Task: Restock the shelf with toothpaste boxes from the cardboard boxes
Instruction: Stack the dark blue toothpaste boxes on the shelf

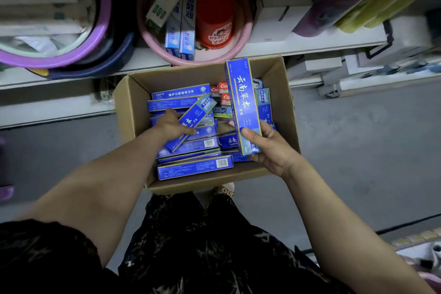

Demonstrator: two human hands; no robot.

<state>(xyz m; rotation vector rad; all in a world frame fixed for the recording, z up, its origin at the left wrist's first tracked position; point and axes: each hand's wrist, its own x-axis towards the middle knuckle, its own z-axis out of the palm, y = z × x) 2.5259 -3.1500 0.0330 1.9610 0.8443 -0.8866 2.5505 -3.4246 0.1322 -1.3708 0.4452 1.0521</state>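
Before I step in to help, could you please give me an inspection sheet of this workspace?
Surface: grey floor, cardboard box open on it.
Job's things: blue toothpaste boxes piled inside, red boxes at the back.
Clutter: pink basin on the shelf, holding a red cup.
Hands: left hand grips a tilted blue box; right hand holds a long blue box by its end.
Cables: thin dark line on floor, maybe a cable.
Surroundings: purple basins on the left.

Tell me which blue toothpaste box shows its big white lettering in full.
The long box in the right hand, over the carton's right side; the left hand partly hides its slanted box.
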